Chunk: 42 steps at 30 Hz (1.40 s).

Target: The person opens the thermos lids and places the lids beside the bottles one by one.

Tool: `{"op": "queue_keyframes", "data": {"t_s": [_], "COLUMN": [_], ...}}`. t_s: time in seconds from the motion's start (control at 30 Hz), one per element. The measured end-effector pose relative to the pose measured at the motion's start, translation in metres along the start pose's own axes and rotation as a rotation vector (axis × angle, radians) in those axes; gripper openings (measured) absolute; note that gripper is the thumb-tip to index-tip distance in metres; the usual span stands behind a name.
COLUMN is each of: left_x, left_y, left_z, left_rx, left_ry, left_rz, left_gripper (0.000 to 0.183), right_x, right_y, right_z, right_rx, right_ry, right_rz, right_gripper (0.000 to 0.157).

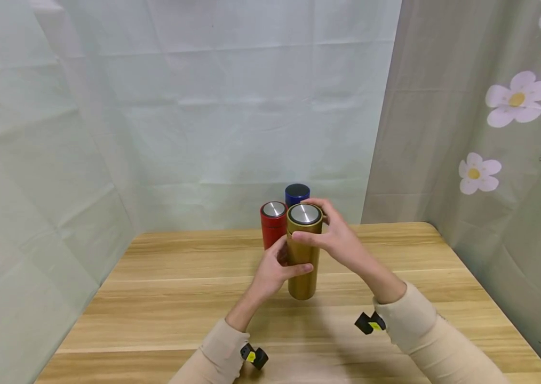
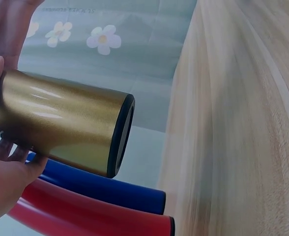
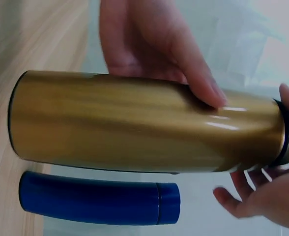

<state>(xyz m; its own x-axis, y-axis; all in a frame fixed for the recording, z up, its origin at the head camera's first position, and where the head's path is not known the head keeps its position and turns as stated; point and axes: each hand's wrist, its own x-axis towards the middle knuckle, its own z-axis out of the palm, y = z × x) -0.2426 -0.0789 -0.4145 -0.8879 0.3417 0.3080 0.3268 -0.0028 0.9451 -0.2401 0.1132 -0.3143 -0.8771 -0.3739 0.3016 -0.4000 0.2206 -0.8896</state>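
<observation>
Both hands hold a gold thermos flask (image 1: pixel 303 285) upright over the table, its steel-topped lid facing up. My left hand (image 1: pixel 270 272) grips its body at mid-height, the thumb lying across the near side. Higher up, my right hand (image 1: pixel 344 242) has its thumb and fingers around the lid end. The left wrist view shows the flask's black-edged base (image 2: pixel 122 137) apart from the tabletop. Just behind the gold flask stand a red flask (image 1: pixel 271 230) with a steel-topped lid and a blue flask (image 1: pixel 296 191) with a dark top, both partly hidden.
The wooden table (image 1: pixel 165 298) reaches back to a pale hanging cloth (image 1: pixel 232 117). On the right hangs a grey curtain (image 1: pixel 419 133) printed with flowers. Each sleeve cuff carries a small black wrist device.
</observation>
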Motion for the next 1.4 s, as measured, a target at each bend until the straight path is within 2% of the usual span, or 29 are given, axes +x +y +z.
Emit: {"op": "queue_keyframes", "data": {"t_s": [0.2,0.33,0.43,0.63,0.73,0.83,0.97,1.17,1.27,1.4], "left_x": [0.000,0.000,0.000,0.000,0.000,0.000,0.000,0.001,0.000,0.000], "left_y": [0.001,0.001,0.001,0.003,0.003,0.003,0.003,0.005,0.005,0.005], "left_z": [0.000,0.000,0.000,0.001,0.001,0.001,0.002,0.002,0.003,0.003], "left_rx": [0.006,-0.001,-0.009,-0.025,-0.031,-0.024,-0.020,-0.017,-0.013,-0.027], "left_ry": [-0.024,-0.029,-0.024,-0.006,0.002,0.008,-0.001,-0.016,-0.029,-0.036], "left_rz": [0.009,0.015,0.013,0.003,0.000,-0.007,-0.003,0.001,0.000,0.009], "left_gripper": [0.071,0.071,0.070,0.071,0.071,0.071,0.071,0.071,0.071,0.070], "right_x": [0.004,0.006,0.006,0.001,-0.001,-0.002,-0.002,0.003,0.005,0.006], "right_y": [0.001,0.001,0.001,0.001,0.001,0.002,0.001,0.003,0.006,0.008], "right_z": [-0.014,-0.017,-0.015,-0.003,0.002,0.003,-0.004,-0.018,-0.022,-0.024], "right_rx": [0.201,0.208,0.146,-0.036,-0.059,-0.029,0.049,0.210,0.257,0.255], "right_ry": [-0.173,-0.216,-0.187,-0.029,0.023,0.028,-0.028,-0.190,-0.251,-0.278], "right_rz": [0.017,0.026,0.031,0.021,0.033,0.039,0.038,0.010,-0.010,-0.008], "right_gripper": [0.070,0.072,0.077,0.088,0.088,0.082,0.075,0.070,0.068,0.071]}}
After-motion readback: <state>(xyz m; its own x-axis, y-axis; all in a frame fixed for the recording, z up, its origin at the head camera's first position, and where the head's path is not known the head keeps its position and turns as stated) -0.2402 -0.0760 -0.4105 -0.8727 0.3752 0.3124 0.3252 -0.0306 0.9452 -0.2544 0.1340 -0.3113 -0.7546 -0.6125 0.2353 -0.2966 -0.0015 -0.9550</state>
